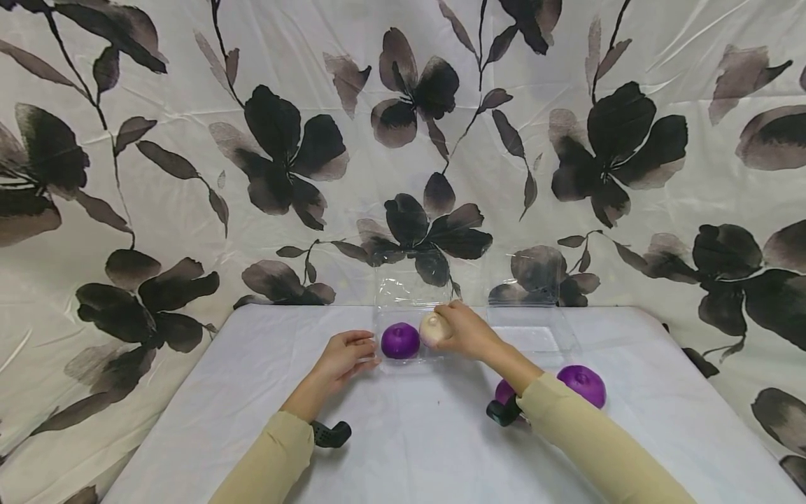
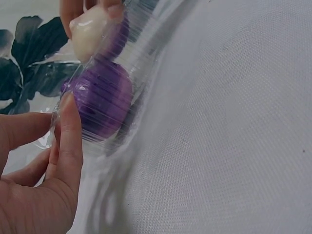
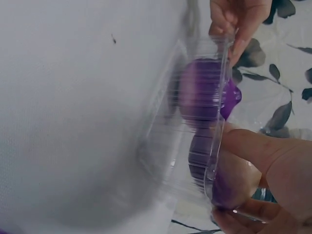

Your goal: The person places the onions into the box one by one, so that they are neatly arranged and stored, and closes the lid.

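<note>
In the head view a clear plastic clamshell box (image 1: pixel 403 367) stands at the back of the table with its lid raised. A purple round vegetable (image 1: pixel 399 341) sits in its left part. My left hand (image 1: pixel 348 359) pinches the box's left rim between thumb and fingers. My right hand (image 1: pixel 469 330) grips a turnip (image 1: pixel 434 329), cream on top and purple underneath, by its sides. In the right wrist view this turnip (image 3: pixel 239 178) is at the rim, beside the purple vegetable (image 3: pixel 202 92), its lower part seen through the ribbed plastic wall.
A second clear plastic box (image 1: pixel 525 339), lid also raised, stands to the right. Near my right forearm lie another purple vegetable (image 1: pixel 581 386) and a purple one (image 1: pixel 505 390) partly hidden by the sleeve. Behind the white table (image 1: pixel 415 448) hangs a flowered cloth (image 1: pixel 352 245).
</note>
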A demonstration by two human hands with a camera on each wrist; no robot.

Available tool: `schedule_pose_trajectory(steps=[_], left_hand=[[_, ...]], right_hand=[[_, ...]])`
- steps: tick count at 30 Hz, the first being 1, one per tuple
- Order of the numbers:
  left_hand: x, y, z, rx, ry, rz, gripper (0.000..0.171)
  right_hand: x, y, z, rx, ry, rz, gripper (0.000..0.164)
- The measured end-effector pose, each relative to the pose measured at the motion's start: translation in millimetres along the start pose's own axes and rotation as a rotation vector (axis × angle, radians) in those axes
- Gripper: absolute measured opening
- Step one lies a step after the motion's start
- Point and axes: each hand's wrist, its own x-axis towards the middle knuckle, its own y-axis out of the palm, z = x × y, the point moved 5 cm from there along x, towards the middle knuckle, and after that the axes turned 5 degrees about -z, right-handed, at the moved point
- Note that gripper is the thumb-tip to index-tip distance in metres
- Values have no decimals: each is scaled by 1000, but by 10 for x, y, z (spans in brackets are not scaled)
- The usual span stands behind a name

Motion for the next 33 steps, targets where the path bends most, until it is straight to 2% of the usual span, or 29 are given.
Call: schedule_pose_trajectory(steps=[8,24,33], left_hand=[[-5,-6,-2,-5,-13,-5,41],[2,0,12,28,-18,-17,39],[14,6,-3,28,-16,-21,40]], right_hand=[[40,92,10,-29,-36,17,66],[94,211,15,-62,-31,71,55],[102,191,5,-57,-33,112,64]])
